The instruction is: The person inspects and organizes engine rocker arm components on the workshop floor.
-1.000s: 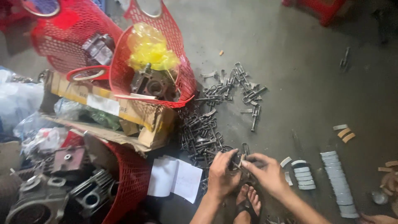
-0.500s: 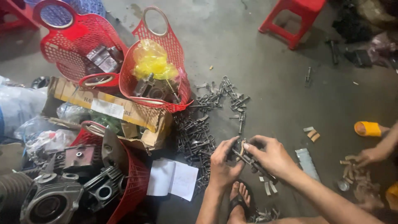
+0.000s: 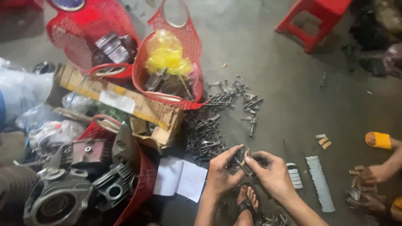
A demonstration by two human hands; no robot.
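Hands low in the frame, close together above the concrete floor (image 3: 293, 104): left hand (image 3: 220, 173) curled shut on one end of a small bundle of dark metal parts (image 3: 241, 161), right hand (image 3: 272, 173) pinched on the other end, index finger laid across the top. Exact kind of parts hard to tell, dark and partly hidden by the fingers; something tan showing among them. Bundle held just above a sandalled foot (image 3: 246, 201), clear of the floor. Just left of the hands, a loose heap of similar grey metal pieces (image 3: 205, 134), trailing up toward more scattered ones (image 3: 245, 98). Right of the hands, neat rows of flat grey pieces (image 3: 320, 182) already laid out, a shorter stack (image 3: 294, 175) beside them. By that evidence, sorting partly done: some pieces lined up, a large heap untouched. Further left, white paper sheets (image 3: 180, 178), a torn cardboard box (image 3: 125, 104), red mesh baskets (image 3: 176, 58) with a yellow bag (image 3: 166, 54), engine castings (image 3: 63, 188). At the right edge, another person's hand (image 3: 372, 173) over small tan blocks (image 3: 324, 141), a yellow sandal (image 3: 378, 140) near; red stool (image 3: 314, 21) beyond.
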